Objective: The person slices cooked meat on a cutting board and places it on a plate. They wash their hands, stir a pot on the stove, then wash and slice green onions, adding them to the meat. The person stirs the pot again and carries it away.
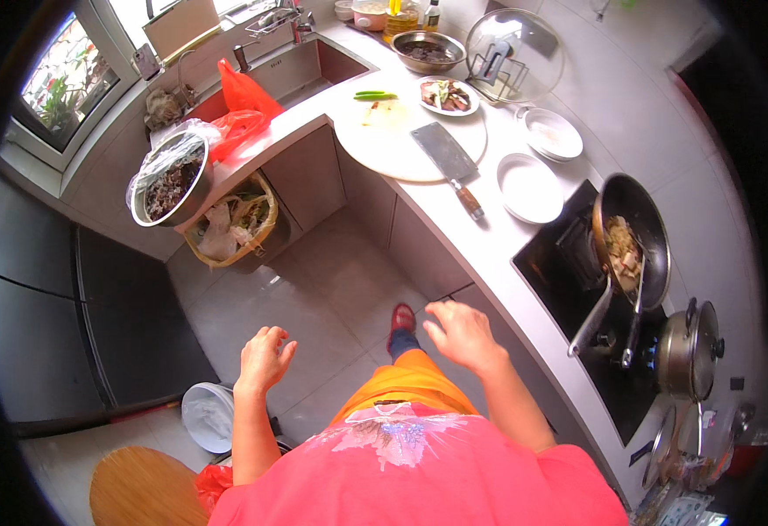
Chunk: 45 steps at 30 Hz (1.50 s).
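Note:
My left hand (264, 357) hangs in the air over the tiled floor, fingers loosely curled and holding nothing. On the other side of my body, my right hand (462, 333) is raised beside the counter front, empty with its fingers apart. A cleaver (448, 158) with a wooden handle lies across the round white cutting board (370, 151). Behind it are green chilies (376, 95) and a plate of sliced meat (453, 98). At the right, a wok (653, 263) sits tilted on the black cooktop (558, 260), with chopped food (622, 253) and a long-handled utensil (635, 322) inside.
A lidded pot (683, 358) stands near the wok. White plates (529, 187) rest on the counter. Left of the sink (292, 79), a metal bowl (183, 209) of dark food sits by a red plastic bag (246, 98), above a filled trash bin (269, 240). A wooden round (140, 490) is low left.

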{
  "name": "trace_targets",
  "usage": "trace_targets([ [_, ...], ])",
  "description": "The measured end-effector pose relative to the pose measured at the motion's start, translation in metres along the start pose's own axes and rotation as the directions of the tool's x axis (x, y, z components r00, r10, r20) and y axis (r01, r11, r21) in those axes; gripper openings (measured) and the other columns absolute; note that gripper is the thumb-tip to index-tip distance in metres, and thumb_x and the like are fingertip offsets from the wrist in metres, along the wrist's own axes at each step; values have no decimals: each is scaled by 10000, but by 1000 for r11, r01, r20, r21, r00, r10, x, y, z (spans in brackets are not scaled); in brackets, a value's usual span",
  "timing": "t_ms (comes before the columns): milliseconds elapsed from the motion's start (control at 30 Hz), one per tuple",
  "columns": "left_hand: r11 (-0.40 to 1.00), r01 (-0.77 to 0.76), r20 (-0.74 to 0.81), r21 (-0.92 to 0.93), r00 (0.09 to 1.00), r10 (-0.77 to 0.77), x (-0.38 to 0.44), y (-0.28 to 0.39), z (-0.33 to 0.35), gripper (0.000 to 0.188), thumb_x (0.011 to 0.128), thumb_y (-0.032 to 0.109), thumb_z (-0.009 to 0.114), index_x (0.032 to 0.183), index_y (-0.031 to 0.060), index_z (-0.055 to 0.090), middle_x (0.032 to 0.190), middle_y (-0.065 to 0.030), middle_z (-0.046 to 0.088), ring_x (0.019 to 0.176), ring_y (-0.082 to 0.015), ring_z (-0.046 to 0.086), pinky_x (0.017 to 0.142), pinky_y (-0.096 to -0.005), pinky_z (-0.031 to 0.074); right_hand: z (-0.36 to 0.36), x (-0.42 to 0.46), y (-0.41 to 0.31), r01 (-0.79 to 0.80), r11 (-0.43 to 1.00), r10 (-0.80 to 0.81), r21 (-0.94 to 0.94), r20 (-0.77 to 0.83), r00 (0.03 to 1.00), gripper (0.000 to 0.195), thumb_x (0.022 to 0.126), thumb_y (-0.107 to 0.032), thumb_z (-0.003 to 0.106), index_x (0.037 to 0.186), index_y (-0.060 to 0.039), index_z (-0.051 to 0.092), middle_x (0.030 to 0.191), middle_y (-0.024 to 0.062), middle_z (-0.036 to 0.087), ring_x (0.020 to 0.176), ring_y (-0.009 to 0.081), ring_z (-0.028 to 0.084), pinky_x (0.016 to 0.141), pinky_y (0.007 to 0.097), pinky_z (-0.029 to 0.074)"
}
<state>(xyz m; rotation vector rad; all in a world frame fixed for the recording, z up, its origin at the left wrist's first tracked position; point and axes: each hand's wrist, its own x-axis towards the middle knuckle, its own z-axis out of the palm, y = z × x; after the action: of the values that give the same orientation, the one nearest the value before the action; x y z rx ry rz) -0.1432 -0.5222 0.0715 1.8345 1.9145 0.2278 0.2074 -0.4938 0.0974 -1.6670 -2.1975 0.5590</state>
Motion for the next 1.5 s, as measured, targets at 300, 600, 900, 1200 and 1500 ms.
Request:
trace_targets([
  [300,999,29,-52,35,998,-27,128,21,-50,238,815,223,724,968,57,648,887,-97,644,728,-242,653,687,-371,530,-11,224,25,-55,983,62,176,-34,998,233,870,-251,643,1020,-74,661,959,119,692,905,311,668,796,421,534],
  [600,989,-107,-29,-107,994,104,276,64,-77,204,814,150,730,950,27,640,878,-112,624,759,-254,641,691,-352,520,3,255,134,-296,950,313,103,-276,909,236,808,-94,663,1035,-53,611,1076,142,591,1047,346,546,896,434,446],
  [900,837,-546,-181,-45,828,530,528,125,-48,77,801,136,686,826,69,715,881,-113,649,838,-320,623,740,-407,510,18,227,132,-635,752,594,-177,-235,770,430,758,-74,718,1147,-73,535,1105,112,581,1088,317,527,924,452,408],
  [1200,726,-645,186,239,764,618,656,165,-18,311,718,205,715,999,73,689,979,-120,626,1007,-314,565,883,-394,479,14,253,118,-677,672,655,-301,-186,732,439,733,-68,750,1122,-94,548,1061,98,581,1069,293,528,907,434,409],
  [1500,754,-655,81,51,755,651,656,154,-33,204,723,180,687,891,66,669,911,-106,627,931,-308,603,820,-405,507,14,274,130,-790,590,787,-165,-99,609,248,746,-62,662,963,-114,554,958,94,578,1006,317,562,812,431,466],
])
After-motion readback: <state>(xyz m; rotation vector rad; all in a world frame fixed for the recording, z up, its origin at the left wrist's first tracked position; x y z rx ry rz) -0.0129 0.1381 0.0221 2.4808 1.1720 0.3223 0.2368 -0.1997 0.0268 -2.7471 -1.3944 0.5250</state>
